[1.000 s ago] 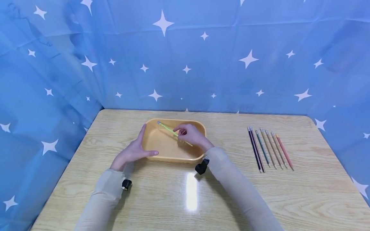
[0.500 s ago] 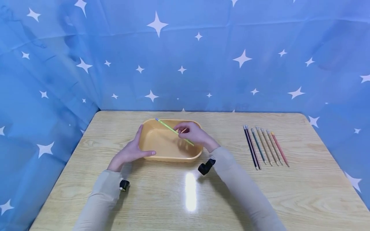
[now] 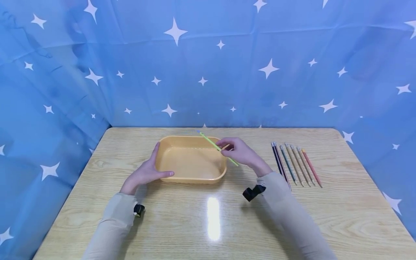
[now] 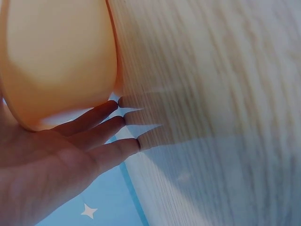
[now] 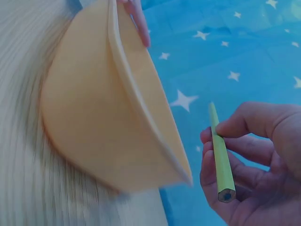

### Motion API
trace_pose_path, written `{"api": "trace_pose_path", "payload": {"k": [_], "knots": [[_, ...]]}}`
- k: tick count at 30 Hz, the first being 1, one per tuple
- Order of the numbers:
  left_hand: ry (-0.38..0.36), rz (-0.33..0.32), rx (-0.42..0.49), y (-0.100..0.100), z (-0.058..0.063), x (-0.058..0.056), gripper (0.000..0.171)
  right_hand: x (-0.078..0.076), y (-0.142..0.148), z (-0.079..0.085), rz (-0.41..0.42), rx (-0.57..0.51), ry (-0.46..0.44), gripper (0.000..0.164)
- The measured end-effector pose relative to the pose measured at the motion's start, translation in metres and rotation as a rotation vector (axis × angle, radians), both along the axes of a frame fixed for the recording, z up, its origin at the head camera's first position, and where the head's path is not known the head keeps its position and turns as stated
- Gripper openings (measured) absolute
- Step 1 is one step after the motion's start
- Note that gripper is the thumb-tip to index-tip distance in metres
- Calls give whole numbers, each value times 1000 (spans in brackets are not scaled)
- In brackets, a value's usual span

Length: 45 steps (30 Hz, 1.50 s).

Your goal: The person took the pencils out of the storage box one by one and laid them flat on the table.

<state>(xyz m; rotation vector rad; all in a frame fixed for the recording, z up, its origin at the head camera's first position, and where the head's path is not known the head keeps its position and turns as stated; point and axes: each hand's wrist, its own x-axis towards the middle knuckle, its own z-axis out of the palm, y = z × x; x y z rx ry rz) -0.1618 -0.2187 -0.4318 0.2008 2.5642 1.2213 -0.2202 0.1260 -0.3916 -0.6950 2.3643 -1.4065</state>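
Observation:
A shallow orange plastic tray [image 3: 191, 179] stands on the table with nothing visible inside. My left hand [image 3: 146, 174] rests against its left end, thumb along the front side and forefinger at the back corner. Straight, spread fingers show beside the tray in the left wrist view, where the hand [image 4: 61, 165] partly covers its edge. Above the tray's right end, a yellow-green pencil [image 3: 209, 140] slants in the air, pinched by my right hand [image 3: 240, 151]. Its hexagonal near end faces the right wrist camera, and thumb and fingertips hold the pencil [image 5: 221, 162] mid-length.
To the right, several pencils lie side by side on the wooden table [image 3: 182, 216]: dark-striped ones, a teal pencil [image 3: 288, 164], several plain wood ones and a pink pencil [image 3: 312, 168]. A blue star-patterned cloth [image 3: 195, 65] hangs behind the table.
My right hand has lifted the yellow-green pencil from inside the tray and carried it right, past the right rim. The left hand stays against the tray. The head view has shifted slightly.

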Motion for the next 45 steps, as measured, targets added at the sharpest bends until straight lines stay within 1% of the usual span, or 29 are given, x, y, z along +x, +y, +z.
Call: {"api": "trace_pose_path", "payload": {"k": [4,6,11,19,23,29,32,36,41,45], "knots": [[-4,0,-2,0,0,2,125,6,21,-3,-51,18,26,34],[-3,0,-1,0,-1,1,125,8,30,-6,-83,24,15,34],[-5,6,6,-1,-2,1,126,16,51,-17,-147,45,-7,34],[-8,4,26,-2,-3,0,126,28,81,-35,-240,137,18,35],[-2,2,24,-2,-3,0,126,33,93,-42,-283,154,27,35],[1,-4,35,-2,-4,-1,126,42,107,-44,-369,227,80,33],[4,-5,35,-2,-4,-1,126,46,113,-45,-413,253,82,32],[6,-5,40,-2,-3,0,125,48,122,-46,-455,256,79,32],[5,-6,44,-1,-2,0,126,50,130,-47,-499,277,132,35],[6,-6,43,-1,-2,0,126,51,132,-48,-508,315,165,36]]}}
